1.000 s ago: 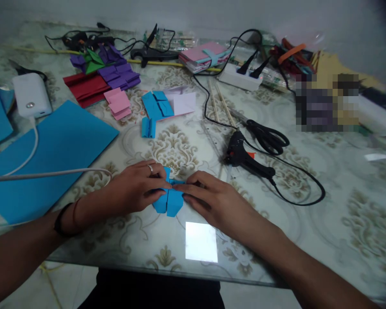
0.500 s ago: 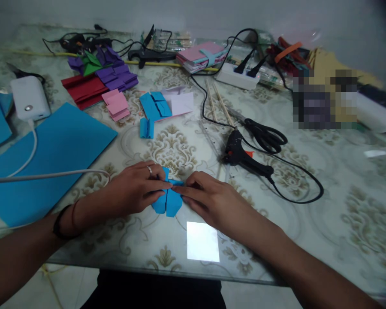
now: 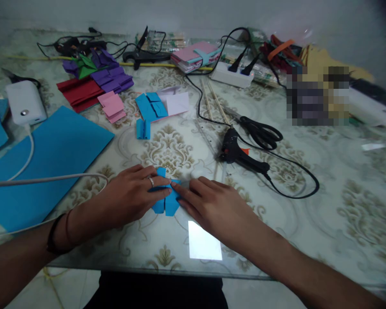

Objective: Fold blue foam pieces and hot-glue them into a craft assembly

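Lighting: dim, cool, diffuse daylight; shadows were soft and faint. Glare: a bright rectangular reflection (image 3: 205, 241) lay on the glass tabletop (image 3: 309, 223), with smaller glints at right. Quality: mild motion blur, edges softened and bowed, dark vignette at upper right; one patch was pixelated (image 3: 318, 95).

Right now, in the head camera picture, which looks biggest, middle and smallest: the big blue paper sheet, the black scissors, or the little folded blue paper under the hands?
1. Big blue paper sheet, by far.
2. Black scissors.
3. Folded blue paper, partly hidden under both hands, so its rank against the scissors is unsure.
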`<state>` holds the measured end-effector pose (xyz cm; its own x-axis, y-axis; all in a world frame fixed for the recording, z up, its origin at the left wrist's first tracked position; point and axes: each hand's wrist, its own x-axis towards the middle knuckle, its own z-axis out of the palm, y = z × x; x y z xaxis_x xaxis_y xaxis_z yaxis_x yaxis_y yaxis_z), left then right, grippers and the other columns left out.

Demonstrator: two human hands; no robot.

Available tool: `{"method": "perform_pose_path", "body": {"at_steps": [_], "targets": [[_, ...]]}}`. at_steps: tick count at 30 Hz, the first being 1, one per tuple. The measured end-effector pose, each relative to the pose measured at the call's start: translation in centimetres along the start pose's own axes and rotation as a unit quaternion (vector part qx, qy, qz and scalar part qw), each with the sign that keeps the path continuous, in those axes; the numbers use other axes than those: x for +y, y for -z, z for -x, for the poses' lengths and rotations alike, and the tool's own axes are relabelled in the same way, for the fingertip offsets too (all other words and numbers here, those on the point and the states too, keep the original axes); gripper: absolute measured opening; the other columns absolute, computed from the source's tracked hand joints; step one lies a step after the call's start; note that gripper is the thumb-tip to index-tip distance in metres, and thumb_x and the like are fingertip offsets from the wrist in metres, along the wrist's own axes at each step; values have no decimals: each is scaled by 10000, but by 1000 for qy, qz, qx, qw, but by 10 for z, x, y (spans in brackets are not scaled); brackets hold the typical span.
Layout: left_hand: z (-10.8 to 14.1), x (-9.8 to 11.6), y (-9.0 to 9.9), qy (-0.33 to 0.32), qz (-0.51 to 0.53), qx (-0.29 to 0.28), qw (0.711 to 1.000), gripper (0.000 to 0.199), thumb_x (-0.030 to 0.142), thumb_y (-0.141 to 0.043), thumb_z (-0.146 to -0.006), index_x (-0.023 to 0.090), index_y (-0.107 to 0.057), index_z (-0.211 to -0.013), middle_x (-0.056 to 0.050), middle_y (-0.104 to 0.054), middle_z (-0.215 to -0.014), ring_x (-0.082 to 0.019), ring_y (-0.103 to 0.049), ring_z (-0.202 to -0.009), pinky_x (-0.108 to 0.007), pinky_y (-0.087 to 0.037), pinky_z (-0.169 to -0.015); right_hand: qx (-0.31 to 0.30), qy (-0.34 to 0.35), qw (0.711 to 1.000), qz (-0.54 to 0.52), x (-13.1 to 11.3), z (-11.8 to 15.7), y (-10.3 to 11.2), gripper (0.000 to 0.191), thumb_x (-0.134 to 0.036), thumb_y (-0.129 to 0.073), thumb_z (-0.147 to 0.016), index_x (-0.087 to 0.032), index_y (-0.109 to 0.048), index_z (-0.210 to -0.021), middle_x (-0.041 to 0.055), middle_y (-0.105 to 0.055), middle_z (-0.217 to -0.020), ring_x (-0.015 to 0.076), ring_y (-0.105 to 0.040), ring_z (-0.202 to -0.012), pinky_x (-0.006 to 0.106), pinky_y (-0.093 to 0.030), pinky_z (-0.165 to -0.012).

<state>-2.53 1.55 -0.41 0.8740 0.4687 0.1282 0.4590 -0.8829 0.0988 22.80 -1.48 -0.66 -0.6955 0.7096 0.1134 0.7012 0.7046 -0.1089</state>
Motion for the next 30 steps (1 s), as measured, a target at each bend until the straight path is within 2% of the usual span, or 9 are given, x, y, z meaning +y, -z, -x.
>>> {"method": "perform_pose_path", "body": {"at_steps": [4,10,13,19,23,26,30], "targets": [[2,0,-1,3,1,0,1000,358,50,-596,-943,241,-696,-1229,-37,-745,-1263,-281,-635,-1159,-455,-522,-1000,-9,-18,1000,8,-1,3,0,304,-303,-624,-1037,-146,-715,-1280,65,-706,-848,234,-672,-776,361,-474,-611],[-2,0,4,-9,-2,-4,1000,316,53,-604,-935,233,-728,-1162,-42,-755,-1251,-283,-658,-1110,-449,-531,-965,-45,-32,998,18,-6,0,-3,416,-313,-619,-1042,-176,-629,-1435,77,-751,-951,238,-705,-829,363,-484,-632],[-3,-1,6,-12,-2,0,1000,311,57,-609,-928,234,-744,-1145,-42,-766,-1238,-295,-666,-1112,-460,-535,-966,-56,-47,997,31,-11,1,-2,426,-326,-622,-1040,-149,-636,-1428,81,-770,-930,247,-714,-811,378,-480,-617],[-2,-2,7,-1,0,-16,1000,359,67,-603,-933,257,-751,-1199,-46,-764,-1248,-289,-670,-1130,-457,-532,-987,-31,-41,997,58,-9,6,1,352,-214,-650,-999,-76,-685,-1322,76,-766,-832,256,-711,-761,398,-472,-596],[-1,-4,7,-2,20,-2,1000,311,110,-613,-935,276,-762,-1152,-30,-769,-1217,-274,-674,-1102,-441,-532,-982,-22,-40,998,34,-5,3,2,368,-302,-659,-1011,-91,-682,-1311,74,-775,-875,248,-704,-776,402,-492,-653],[0,-3,8,-1,26,9,1000,352,129,-616,-946,278,-731,-1243,-28,-765,-1244,-275,-672,-1125,-440,-528,-990,-3,-27,999,17,-5,1,2,368,-329,-631,-1033,-130,-673,-1339,60,-772,-890,234,-691,-775,394,-478,-659],[-1,-1,5,23,38,11,999,311,204,-608,-996,231,-690,-1295,-50,-783,-1205,-276,-687,-1107,-442,-537,-986,3,-4,1000,15,-6,1,0,309,-304,-651,-1024,-122,-723,-1262,70,-760,-899,249,-686,-797,401,-473,-658]]}}
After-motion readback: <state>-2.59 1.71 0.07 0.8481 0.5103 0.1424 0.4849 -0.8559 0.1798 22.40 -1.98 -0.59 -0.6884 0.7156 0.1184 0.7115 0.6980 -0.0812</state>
